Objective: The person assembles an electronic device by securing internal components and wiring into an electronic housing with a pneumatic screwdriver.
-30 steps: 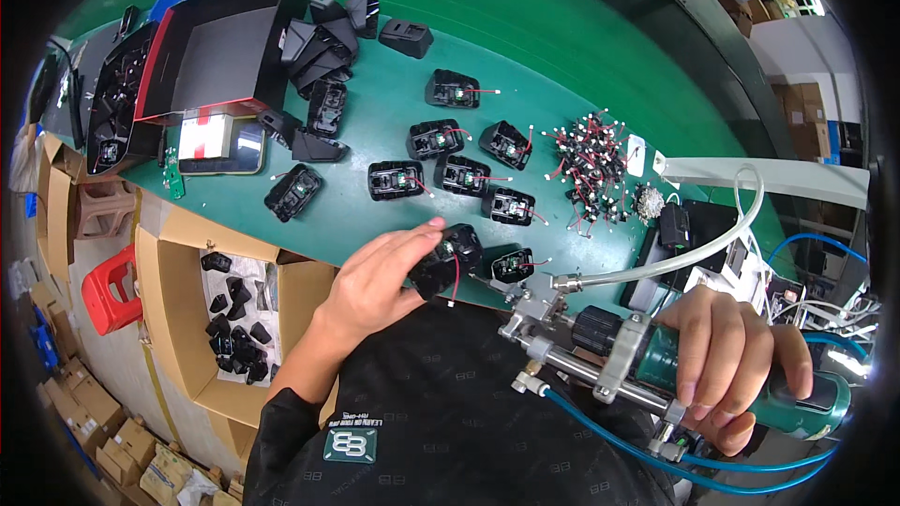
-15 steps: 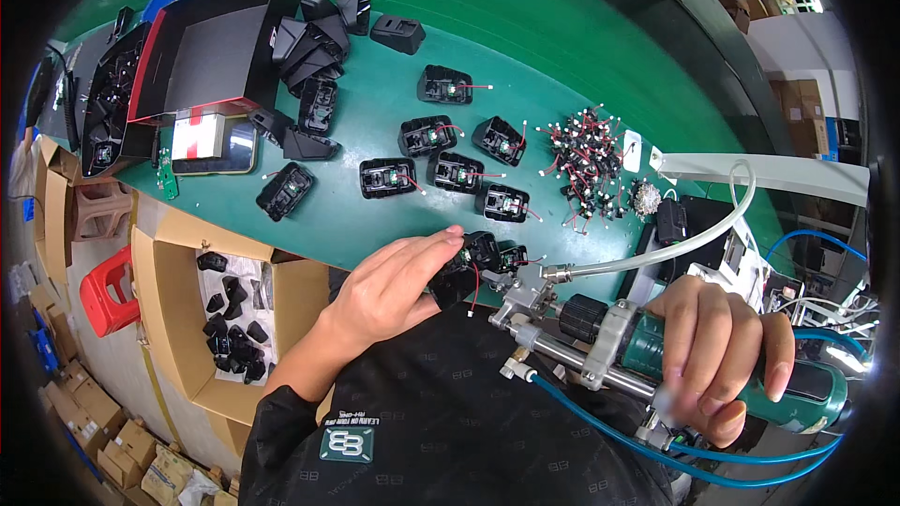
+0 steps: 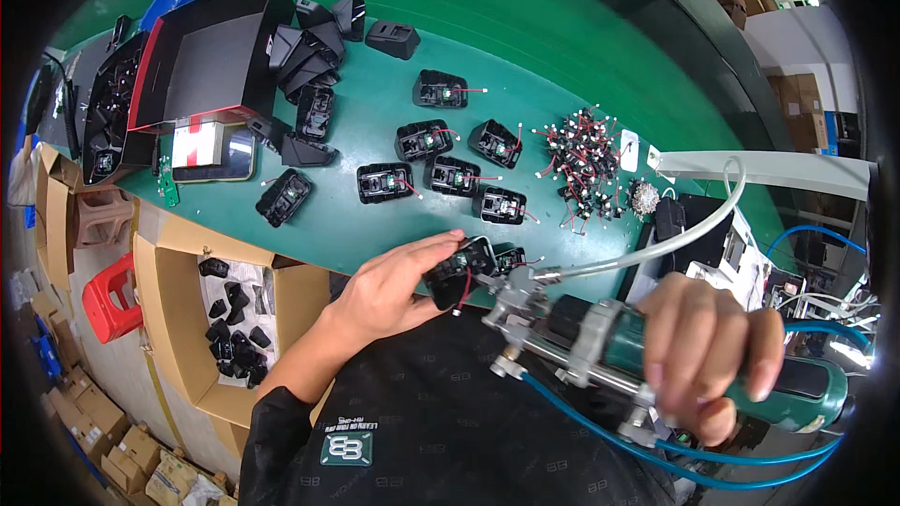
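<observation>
My left hand (image 3: pixel 382 295) is closed on a black plastic housing (image 3: pixel 452 274), tilted up at the table's near edge. A small circuit board and a thin red wire show in its open side. To its right lies a green power screwdriver (image 3: pixel 622 345) with a metal head, a clear hose (image 3: pixel 656 258) and blue air tubes (image 3: pixel 586 424). The metal head reaches the housing's right side; whether its tip touches is hidden. My right hand (image 3: pixel 708 351), slightly blurred, has its fingers curled over the screwdriver's green body. Just behind the head sits another black housing (image 3: pixel 509 257).
Several open black housings with boards and wires, such as one housing (image 3: pixel 384 184), lie on the green table (image 3: pixel 328 225). A pile of wired connectors (image 3: pixel 583 155) is at the right. A black-and-red box (image 3: pixel 211 56) stands far left; a cardboard carton (image 3: pixel 173 319) with black parts sits below.
The held housing has turned, so its open side and board show more. The screwdriver's head has shifted slightly left, and my right hand has moved a little on its body.
</observation>
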Tool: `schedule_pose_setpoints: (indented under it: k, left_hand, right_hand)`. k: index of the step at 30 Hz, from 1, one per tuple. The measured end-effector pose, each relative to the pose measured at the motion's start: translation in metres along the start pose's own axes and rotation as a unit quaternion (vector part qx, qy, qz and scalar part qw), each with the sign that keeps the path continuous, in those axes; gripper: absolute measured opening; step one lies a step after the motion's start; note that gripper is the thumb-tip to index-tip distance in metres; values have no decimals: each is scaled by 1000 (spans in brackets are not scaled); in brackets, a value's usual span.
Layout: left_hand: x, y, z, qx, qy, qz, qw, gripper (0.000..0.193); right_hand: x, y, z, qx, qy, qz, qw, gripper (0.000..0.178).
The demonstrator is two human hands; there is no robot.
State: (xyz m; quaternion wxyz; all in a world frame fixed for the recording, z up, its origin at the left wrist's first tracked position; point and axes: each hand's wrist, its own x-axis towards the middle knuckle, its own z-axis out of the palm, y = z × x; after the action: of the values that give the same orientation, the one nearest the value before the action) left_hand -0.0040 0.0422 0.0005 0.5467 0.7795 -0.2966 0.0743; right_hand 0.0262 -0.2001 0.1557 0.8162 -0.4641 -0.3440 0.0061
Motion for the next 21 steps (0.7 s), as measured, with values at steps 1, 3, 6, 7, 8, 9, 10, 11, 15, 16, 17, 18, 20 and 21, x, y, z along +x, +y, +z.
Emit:
schedule_pose_setpoints:
  k: [1, 3, 6, 7, 8, 9, 10, 11, 15, 16, 17, 18, 20, 21]
  left_hand:
    - [-3, -5, 1, -13, 13, -10, 1000, 59]
    - [-6, -13, -1, -29, 6, -28, 999, 53]
    - [-10, -16, 1, -59, -8, -19, 998, 51]
    - [-9, -15, 2, -58, -7, -15, 998, 51]
    - [-8, -13, 3, -58, -9, -16, 998, 51]
    - [-8, -11, 3, -71, -6, -20, 997, 52]
    - [-8, -10, 3, -85, -3, -25, 996, 52]
    - [-7, -10, 3, -87, -3, -25, 996, 52]
    - [-8, -9, 5, -90, 4, -15, 996, 53]
    - [-9, -9, 5, -90, 3, -13, 996, 53]
    - [-9, -9, 6, -90, 3, -14, 996, 53]
    - [-10, -9, 6, -90, 4, -14, 996, 53]
    - [-10, -9, 6, -88, 7, -15, 996, 53]
    - [-10, -9, 6, -91, 5, -15, 996, 52]
  right_hand:
    - [-3, -8, 3, 3, 41, -23, 999, 37]
    - [-7, -20, -2, 6, 66, -80, 995, 42]
    - [-8, -19, 2, -26, 97, -97, 990, 44]
    - [-8, -15, 2, -33, 103, -78, 991, 41]
    - [-8, -12, 1, -41, 108, -58, 992, 39]
    - [-7, -11, 2, -36, 101, -37, 994, 37]
    - [-7, -8, 3, -33, 100, -43, 994, 37]
    - [-7, -6, 4, -36, 101, -42, 993, 37]
    - [-7, 0, 5, -34, 98, -51, 993, 36]
    - [-7, 1, 5, -34, 98, -51, 993, 36]
    - [-8, 1, 6, -31, 107, -49, 993, 36]
    - [-8, 2, 6, -28, 116, -47, 992, 36]
    - [-8, 4, 5, -22, 115, -46, 992, 35]
    - [-9, 5, 6, -18, 116, -45, 992, 35]
